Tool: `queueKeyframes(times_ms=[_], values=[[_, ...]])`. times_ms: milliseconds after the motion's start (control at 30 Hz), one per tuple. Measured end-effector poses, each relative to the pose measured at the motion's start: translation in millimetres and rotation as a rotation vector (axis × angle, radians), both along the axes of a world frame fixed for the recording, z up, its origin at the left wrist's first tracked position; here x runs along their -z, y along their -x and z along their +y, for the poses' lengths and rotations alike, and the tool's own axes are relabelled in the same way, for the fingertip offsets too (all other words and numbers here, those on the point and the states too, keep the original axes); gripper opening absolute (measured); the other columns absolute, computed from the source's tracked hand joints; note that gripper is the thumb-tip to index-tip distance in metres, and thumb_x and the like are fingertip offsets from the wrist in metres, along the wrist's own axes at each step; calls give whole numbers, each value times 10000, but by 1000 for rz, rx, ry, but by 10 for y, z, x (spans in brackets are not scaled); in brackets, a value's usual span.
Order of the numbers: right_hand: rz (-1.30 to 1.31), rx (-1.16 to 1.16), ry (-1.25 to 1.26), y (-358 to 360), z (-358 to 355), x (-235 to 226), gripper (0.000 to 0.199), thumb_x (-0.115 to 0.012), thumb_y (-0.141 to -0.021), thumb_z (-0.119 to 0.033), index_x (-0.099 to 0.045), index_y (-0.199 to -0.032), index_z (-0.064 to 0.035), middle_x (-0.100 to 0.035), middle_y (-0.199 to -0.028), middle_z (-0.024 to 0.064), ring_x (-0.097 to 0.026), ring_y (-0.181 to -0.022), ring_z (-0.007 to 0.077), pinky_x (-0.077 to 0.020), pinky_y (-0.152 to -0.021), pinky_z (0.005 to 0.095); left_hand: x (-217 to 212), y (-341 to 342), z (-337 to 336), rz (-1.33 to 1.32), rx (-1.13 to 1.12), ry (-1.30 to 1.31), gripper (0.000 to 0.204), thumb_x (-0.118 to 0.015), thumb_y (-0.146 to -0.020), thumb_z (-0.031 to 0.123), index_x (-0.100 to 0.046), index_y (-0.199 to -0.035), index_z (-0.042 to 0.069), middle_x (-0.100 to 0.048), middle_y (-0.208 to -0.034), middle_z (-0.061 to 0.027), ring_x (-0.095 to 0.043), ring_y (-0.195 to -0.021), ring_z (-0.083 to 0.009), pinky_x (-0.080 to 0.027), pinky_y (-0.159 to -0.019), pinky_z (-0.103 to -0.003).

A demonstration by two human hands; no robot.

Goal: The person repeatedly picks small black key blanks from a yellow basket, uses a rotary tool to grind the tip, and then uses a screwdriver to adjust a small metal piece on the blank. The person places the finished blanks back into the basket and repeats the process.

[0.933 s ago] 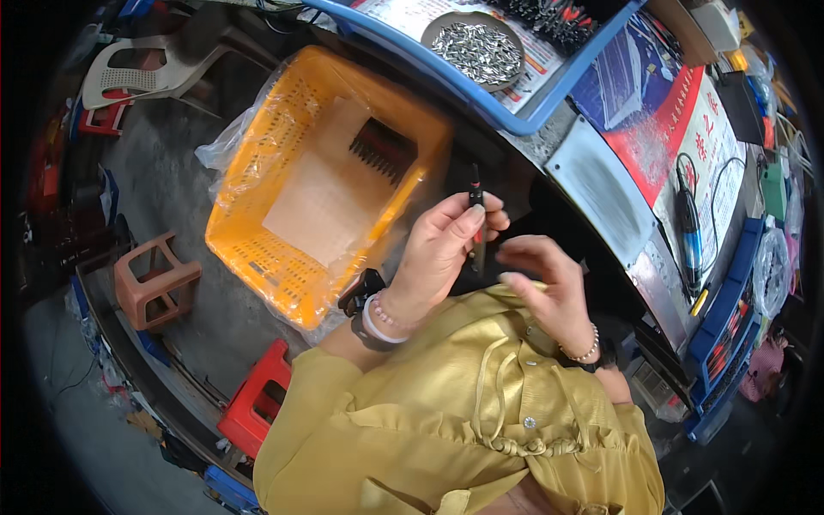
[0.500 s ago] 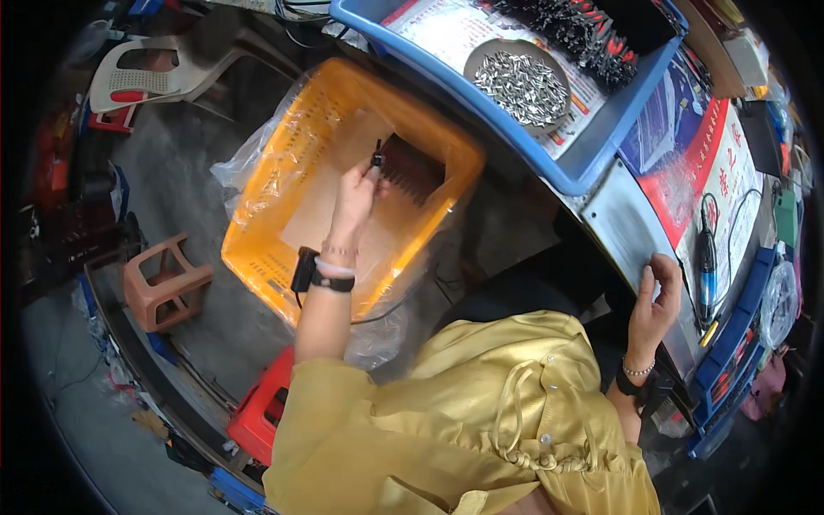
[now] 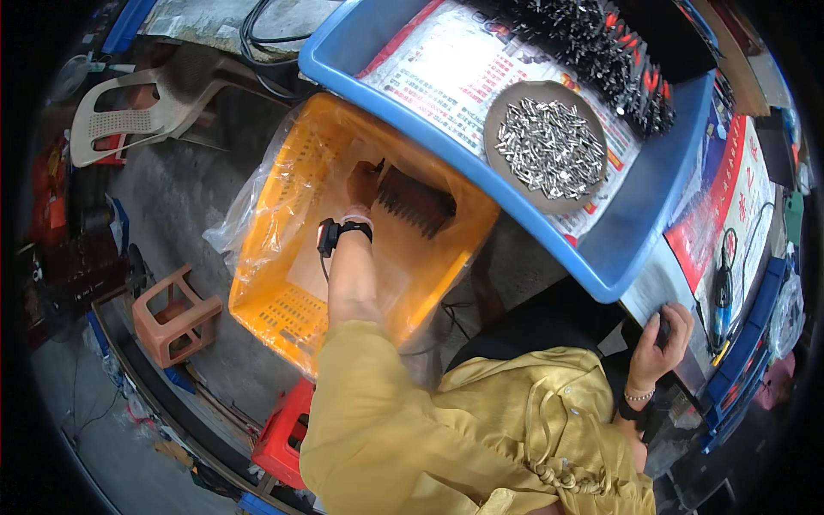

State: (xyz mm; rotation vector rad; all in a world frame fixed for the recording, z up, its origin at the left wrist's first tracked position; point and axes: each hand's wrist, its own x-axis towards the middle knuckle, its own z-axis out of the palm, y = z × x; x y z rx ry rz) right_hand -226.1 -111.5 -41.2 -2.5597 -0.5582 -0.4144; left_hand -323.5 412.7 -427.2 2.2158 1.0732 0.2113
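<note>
Reference landmark: the yellow crate (image 3: 275, 302), lined with clear plastic film (image 3: 245, 227).

Work position: the left hand (image 3: 362, 184) is inside the crate, toward its far side. Its fingertips are drawn together and appear to pinch a dark slim piece (image 3: 380, 164). The hand lies in shade, so the exact contact is hard to read. The piece sits at the far-left end of a row of dark parts (image 3: 418, 204), which lies within the crate's far half. Whether the piece touches the row cannot be told.

Free side: the right hand (image 3: 663, 343) is outside the crate, well to its right, at the edge of the counter (image 3: 650, 288). Its fingers are loosely curled, thumb apart, with nothing visible in the grip.

Supply: the blue tub (image 3: 631, 257) stands to the right of the crate, overlapping its upper right edge in this view. It carries a round dish (image 3: 554, 204) of small metal pins (image 3: 549, 146) and a heap of black-and-red parts (image 3: 637, 79).

Step in hand, as judged: placement of the piece at the row's end. The next move calls for aligning the piece with its neighbours, then loosening the fingertips without disturbing the row.
</note>
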Motion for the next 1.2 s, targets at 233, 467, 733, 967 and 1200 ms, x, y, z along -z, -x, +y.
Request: queueKeyframes(times_ms=[233,467,733,967,1200], values=[[24,15,-9,-3,35,10,156,-619,-812,45,-591,-965,34,-597,-976,164,-575,-880,284,-468,-785,349,447,-67,-18,-6,-16,109,232,-674,-801,203,-709,-1001,92,-720,-984,-157,-673,-935,-371,-532,-826,-439],[1,-3,-20,-14,76,13,148,-609,-822,50,-589,-968,39,-596,-980,165,-572,-885,280,-467,-792,350,301,-87,-5,94,52,-142,202,-673,-799,245,-763,-936,126,-724,-953,-145,-686,-907,-342,-543,-811,-430],[-1,28,-28,-5,67,38,131,-613,-833,44,-583,-960,41,-594,-976,164,-572,-883,283,-466,-797,345,167,-128,136,177,171,-78,235,-663,-807,314,-769,-904,128,-729,-918,-132,-700,-886,-320,-552,-797,-412],[-13,50,-33,4,57,61,126,-620,-829,36,-592,-952,39,-597,-972,163,-572,-886,280,-464,-805,352,237,-102,230,181,225,21,254,-651,-795,306,-769,-910,112,-731,-937,-129,-694,-914,-321,-544,-811,-405],[-28,25,14,-27,85,17,129,-626,-819,37,-599,-945,25,-603,-984,160,-579,-896,283,-467,-797,345,257,-53,396,459,657,-382,316,-649,-823,348,-747,-1021,121,-730,-988,-122,-689,-939,-321,-534,-827,-407]])
